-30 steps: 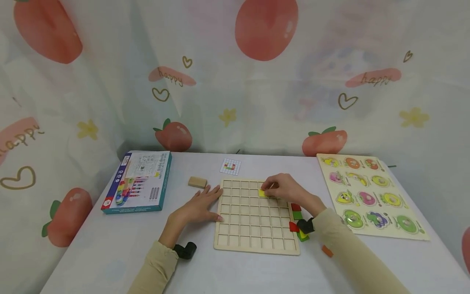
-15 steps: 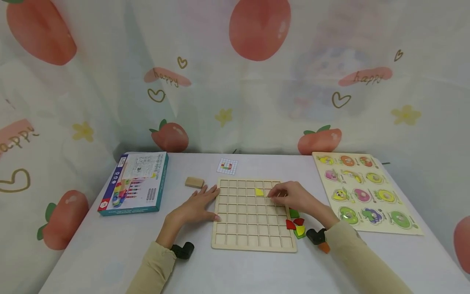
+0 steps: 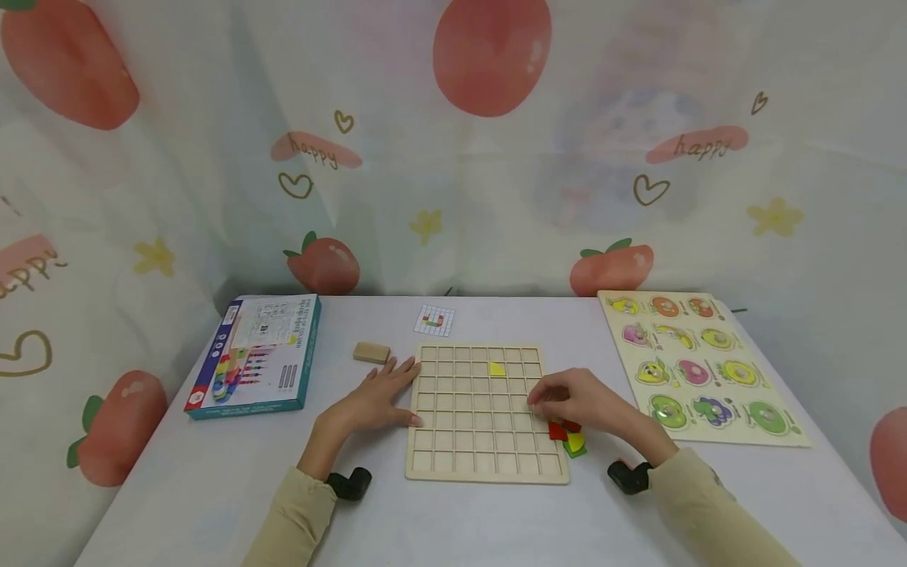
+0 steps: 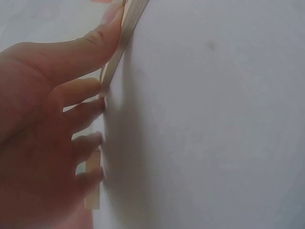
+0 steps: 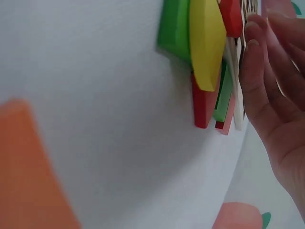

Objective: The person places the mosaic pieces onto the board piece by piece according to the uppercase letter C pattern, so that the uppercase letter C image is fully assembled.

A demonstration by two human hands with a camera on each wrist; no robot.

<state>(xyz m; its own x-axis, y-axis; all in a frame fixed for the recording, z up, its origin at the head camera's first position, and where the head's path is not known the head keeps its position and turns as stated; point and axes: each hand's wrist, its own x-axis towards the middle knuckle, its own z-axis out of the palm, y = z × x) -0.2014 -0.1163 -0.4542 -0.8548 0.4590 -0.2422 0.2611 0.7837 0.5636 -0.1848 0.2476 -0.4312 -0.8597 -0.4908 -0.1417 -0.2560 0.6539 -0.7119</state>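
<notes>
At the right edge of the wooden board (image 5: 235, 86), the right hand (image 5: 279, 109) is seen with its fingers bent. Beside that edge, a yellow block (image 5: 206, 45) is bunched with red blocks (image 5: 205, 107) and green blocks (image 5: 174, 26) on the white table (image 5: 109, 71). Farther right, an orange block (image 5: 31, 176) is blurred and partly cut off.

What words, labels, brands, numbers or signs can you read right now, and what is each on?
"happy": backdrop, red streak left of centre
"happy": backdrop, red streak right of centre
Third streak, far left: "app" legible, its start cut off by the picture edge
Boxed set: lettering too small to read
Fruit board: marks beside fruits too small to read
Wooden grid board, yellow tile: no lettering visible
</notes>
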